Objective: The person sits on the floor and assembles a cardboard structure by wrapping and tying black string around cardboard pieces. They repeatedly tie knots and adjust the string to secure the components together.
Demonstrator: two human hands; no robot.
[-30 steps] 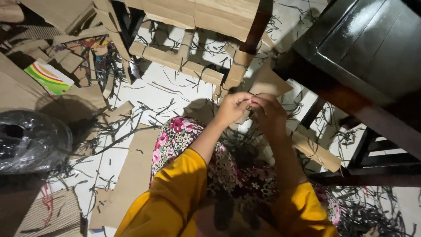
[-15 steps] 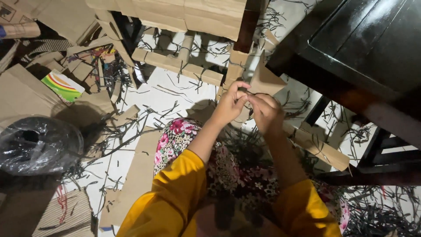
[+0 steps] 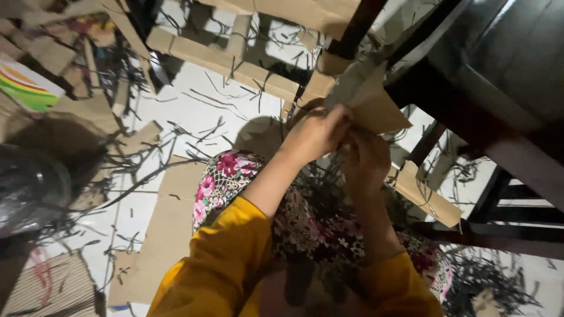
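**Both hands clamped on cardboard piece beside dark furniture**

The left hand (image 3: 314,135) and right hand (image 3: 367,158) meet at centre frame, fingers closed together on a folded brown cardboard piece (image 3: 376,105), which stands at 1 o'clock of the hands, held above the floral-print lap (image 3: 305,229). A dark wooden chair (image 3: 470,88) stands just beside it at 2 o'clock. Dark paper shreds (image 3: 176,141) litter the white floor (image 3: 194,111) at 9 o'clock; a cardboard strip frame (image 3: 235,58) lies at 11 o'clock.

Risk, as judged: the grip sits on one edge, so the piece could crease or tear under pulling. Loose shreds could snag between fingers and loosen the hold.
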